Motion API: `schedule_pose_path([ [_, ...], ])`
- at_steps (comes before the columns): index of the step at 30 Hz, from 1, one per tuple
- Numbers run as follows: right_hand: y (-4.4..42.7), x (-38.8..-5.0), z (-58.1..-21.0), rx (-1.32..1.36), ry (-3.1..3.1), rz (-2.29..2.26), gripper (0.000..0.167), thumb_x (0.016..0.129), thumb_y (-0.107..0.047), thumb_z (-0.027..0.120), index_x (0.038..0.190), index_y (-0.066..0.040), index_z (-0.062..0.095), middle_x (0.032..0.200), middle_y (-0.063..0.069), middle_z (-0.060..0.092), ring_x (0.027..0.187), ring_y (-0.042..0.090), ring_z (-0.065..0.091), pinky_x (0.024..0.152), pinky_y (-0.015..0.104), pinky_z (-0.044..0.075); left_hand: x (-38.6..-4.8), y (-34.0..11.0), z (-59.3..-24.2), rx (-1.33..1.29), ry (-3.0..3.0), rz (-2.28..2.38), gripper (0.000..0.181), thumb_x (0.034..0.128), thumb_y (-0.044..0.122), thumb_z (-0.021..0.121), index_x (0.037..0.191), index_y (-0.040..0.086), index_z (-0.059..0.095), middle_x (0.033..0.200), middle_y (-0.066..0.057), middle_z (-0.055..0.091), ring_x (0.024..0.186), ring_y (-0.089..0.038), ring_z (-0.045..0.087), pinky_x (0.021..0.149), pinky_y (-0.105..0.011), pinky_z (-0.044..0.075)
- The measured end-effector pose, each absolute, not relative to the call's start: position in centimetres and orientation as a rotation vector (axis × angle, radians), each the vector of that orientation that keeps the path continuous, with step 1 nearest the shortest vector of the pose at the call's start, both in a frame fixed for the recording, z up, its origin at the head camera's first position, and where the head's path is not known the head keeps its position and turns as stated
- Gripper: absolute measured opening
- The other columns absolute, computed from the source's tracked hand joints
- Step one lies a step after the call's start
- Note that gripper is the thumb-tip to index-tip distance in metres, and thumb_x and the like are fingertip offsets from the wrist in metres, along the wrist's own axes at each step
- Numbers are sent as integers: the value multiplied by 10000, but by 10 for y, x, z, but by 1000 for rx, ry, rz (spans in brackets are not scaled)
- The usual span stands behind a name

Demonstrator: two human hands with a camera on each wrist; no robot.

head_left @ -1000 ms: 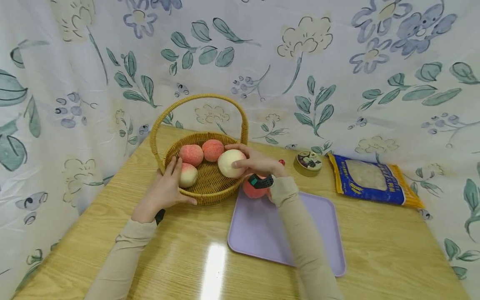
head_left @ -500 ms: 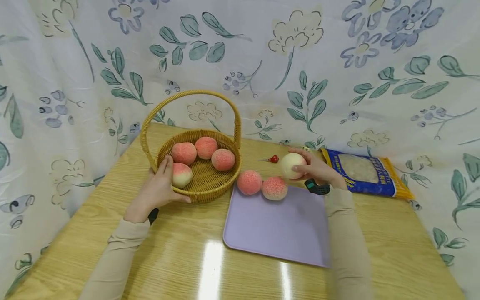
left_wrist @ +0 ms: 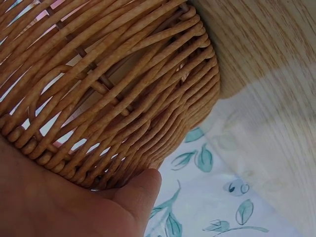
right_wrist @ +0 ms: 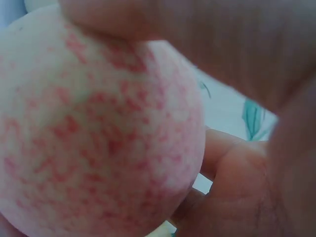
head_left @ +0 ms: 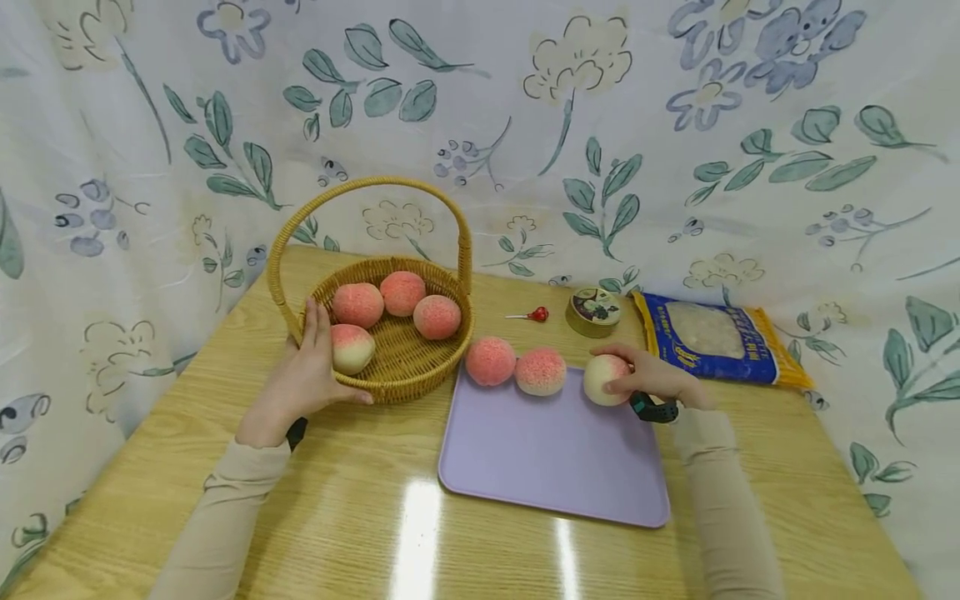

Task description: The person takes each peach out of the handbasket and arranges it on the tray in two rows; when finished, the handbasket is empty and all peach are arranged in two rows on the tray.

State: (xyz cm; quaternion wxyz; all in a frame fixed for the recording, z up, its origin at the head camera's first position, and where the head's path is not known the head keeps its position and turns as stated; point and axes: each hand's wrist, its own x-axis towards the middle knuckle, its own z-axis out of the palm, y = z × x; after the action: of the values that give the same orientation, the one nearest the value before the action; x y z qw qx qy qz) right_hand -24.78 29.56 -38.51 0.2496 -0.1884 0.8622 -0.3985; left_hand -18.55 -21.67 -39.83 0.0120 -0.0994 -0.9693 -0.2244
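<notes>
In the head view my left hand (head_left: 296, 375) holds the near-left rim of a round wicker basket (head_left: 401, 390), fingers over the edge and thumb along the front. The left wrist view shows the basket's woven side (left_wrist: 148, 98) close up against that hand. Inside the basket lie several peaches, including a pale one (head_left: 352, 350) by my fingers and a red one (head_left: 437, 317) at the right. My right hand (head_left: 656, 379) grips a pale, red-flecked peach (head_left: 602, 382) at the far-right corner of a lilac tray (head_left: 555, 458). Two more peaches, one red (head_left: 491, 361) and one speckled (head_left: 541, 372), sit along the tray's far edge.
Behind the tray are a red lollipop (head_left: 538, 314) and a round tin (head_left: 593, 312). A blue-and-yellow food bag (head_left: 712, 337) lies at the back right. The basket's tall handle (head_left: 375, 182) arches over it, and a floral curtain (head_left: 480, 100) backs the table.
My right hand has carried the pale peach from the basket rightward, then down to the tray's far-right corner. My left hand stays at the basket rim. The head view has shifted slightly.
</notes>
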Motion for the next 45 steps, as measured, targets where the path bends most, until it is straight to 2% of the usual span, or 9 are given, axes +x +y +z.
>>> schedule_pose_path([
  [8,280,-250,-386,-477,2279,-1107,707,873,-130,692,1468,15,338,1429,314,384,1050,255,520,713,297,545,-184,-220,-400,-306,-3004,-698,1516,585,612,844,1472,-141,-128,1526,-326,-249,1435,-532,-58,1098,-714,117],
  [17,275,-248,-393,-544,2240,-1237,741,857,-71,701,1484,23,319,1497,284,332,1327,444,387,888,228,470,-184,-225,-396,-304,-3005,-662,1502,583,586,857,1471,-159,-98,1524,-319,-250,1445,-517,-43,1090,-719,133],
  [20,275,-247,-392,-509,2269,-1261,729,868,-80,688,1488,23,318,1504,278,341,1345,457,372,953,290,466,-184,-226,-395,-304,-3011,-671,1502,588,604,845,1474,-148,-107,1523,-307,-263,1444,-515,-56,1102,-708,123],
  [24,276,-248,-385,-507,2298,-1328,676,910,-75,633,1486,47,302,1516,295,323,1378,488,334,1070,462,414,-184,-226,-396,-304,-3019,-669,1498,593,605,842,1474,-147,-109,1522,-304,-268,1444,-512,-68,1109,-702,115],
  [26,274,-251,-377,-495,2293,-1384,663,932,-79,608,1498,34,281,1523,295,312,1405,473,299,1073,436,420,-183,-226,-396,-299,-3017,-670,1495,594,589,850,1474,-147,-109,1523,-307,-262,1445,-512,-63,1106,-707,114],
  [29,267,-257,-362,-507,2259,-1469,646,954,-60,570,1514,4,255,1545,267,287,1427,423,287,1007,279,469,-183,-226,-395,-296,-3015,-673,1497,593,588,851,1474,-146,-110,1525,-311,-256,1443,-521,-42,1098,-714,120],
  [31,255,-262,-351,-530,2231,-1502,637,960,-50,552,1521,-16,252,1549,250,289,1425,406,298,950,216,486,-183,-227,-395,-290,-3018,-678,1505,590,605,845,1475,-140,-117,1526,-306,-259,1440,-529,-30,1096,-717,121],
  [38,176,-280,-334,-738,2069,-1454,574,951,-39,540,1490,-35,343,1511,208,380,1374,403,401,1031,435,472,-185,-225,-396,-281,-3036,-699,1507,594,611,840,1476,-128,-133,1523,-293,-278,1435,-536,-32,1099,-715,115],
  [45,86,-291,-338,-844,1927,-1295,548,976,-115,531,1483,-11,350,1509,214,382,1370,386,415,1054,453,450,-186,-218,-398,-292,-3042,-665,1508,577,607,846,1481,-137,-104,1529,-307,-253,1433,-543,-11,1117,-695,119],
])
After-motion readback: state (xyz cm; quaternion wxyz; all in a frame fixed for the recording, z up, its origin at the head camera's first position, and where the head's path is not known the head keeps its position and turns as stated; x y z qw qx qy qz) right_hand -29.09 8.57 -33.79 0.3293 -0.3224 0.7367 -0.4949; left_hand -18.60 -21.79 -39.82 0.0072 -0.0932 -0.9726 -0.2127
